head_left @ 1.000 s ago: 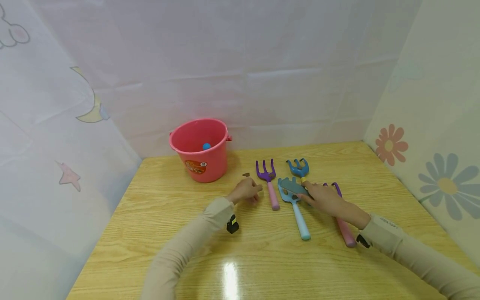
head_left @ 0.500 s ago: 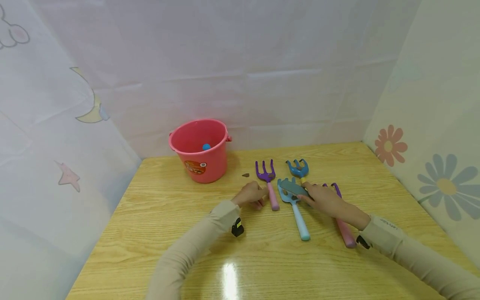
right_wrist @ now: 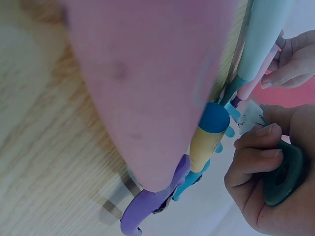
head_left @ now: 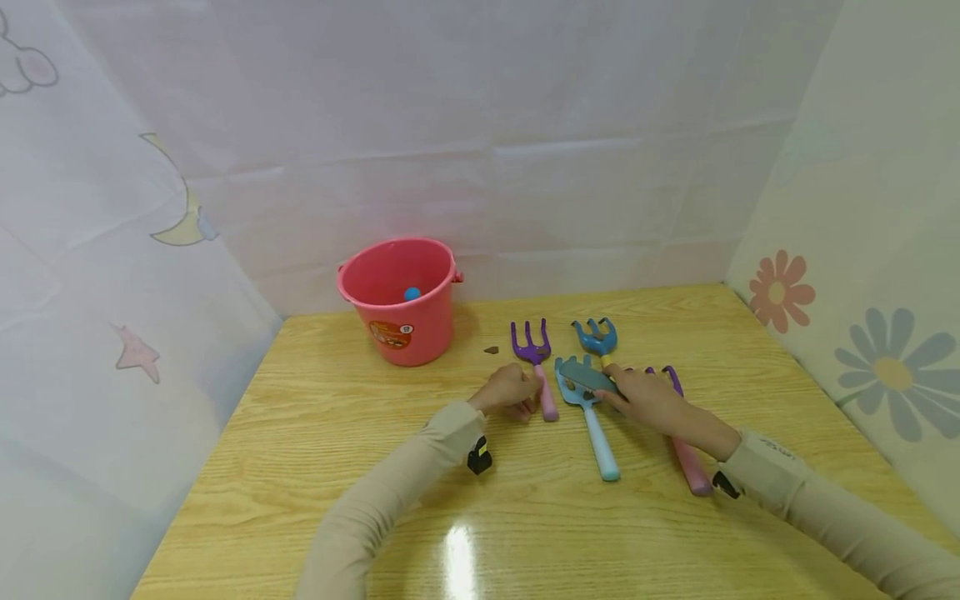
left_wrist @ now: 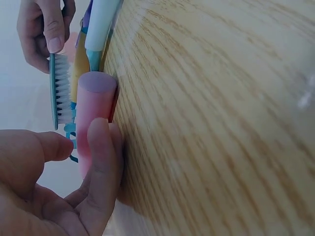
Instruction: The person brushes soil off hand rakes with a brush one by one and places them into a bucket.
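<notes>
Nearest us on the wooden table, right of centre, lie a pink-handled rake and a light blue tool, its grip toward the bottom edge. Beyond, at the frame's middle, we see the left hand loosely parted about the handle of the purple fork — one fingertip against it, another just off. Right of that, the right hand curls round the grey-green brush, holding it over the light blue tool's toothed head. Farther up lies the blue fork; toward upper left stands the pink bucket — something round and blue inside.
</notes>
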### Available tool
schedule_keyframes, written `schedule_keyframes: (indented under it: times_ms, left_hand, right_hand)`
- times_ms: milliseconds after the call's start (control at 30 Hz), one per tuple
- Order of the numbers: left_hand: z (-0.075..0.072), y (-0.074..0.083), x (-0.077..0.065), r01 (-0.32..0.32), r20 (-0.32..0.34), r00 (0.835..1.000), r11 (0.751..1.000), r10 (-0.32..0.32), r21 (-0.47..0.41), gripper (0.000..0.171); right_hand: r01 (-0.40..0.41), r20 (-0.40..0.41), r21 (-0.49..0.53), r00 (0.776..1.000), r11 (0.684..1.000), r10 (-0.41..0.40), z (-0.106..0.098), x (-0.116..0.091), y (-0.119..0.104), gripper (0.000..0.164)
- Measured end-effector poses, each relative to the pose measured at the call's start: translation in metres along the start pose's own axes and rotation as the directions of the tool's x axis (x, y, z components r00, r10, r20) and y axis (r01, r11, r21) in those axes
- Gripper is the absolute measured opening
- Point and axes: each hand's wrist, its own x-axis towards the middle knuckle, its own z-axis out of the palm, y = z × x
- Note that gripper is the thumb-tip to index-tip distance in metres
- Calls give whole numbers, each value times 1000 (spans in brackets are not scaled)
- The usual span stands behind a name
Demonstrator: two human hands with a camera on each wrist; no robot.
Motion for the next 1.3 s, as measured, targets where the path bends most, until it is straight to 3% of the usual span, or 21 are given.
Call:
schedule_keyframes:
  times_ms: [333,867,1300]
  left_hand:
    - [2,2,-1,5,-12,1000,996,-4,89,44]
    - [4,4,-1,-20,-3,1000,991,21,129,42]
    - [7,1,4,-68,-19,997,978,73,198,46]
  right_hand:
    - [16,-14,10,1000,1000,-15,0,0,-1,37]
    - [-13,14,28,1000,1000,13,0,0,1,38]
    - [1,0,12,1000,1000,-1,1,0,1,38]
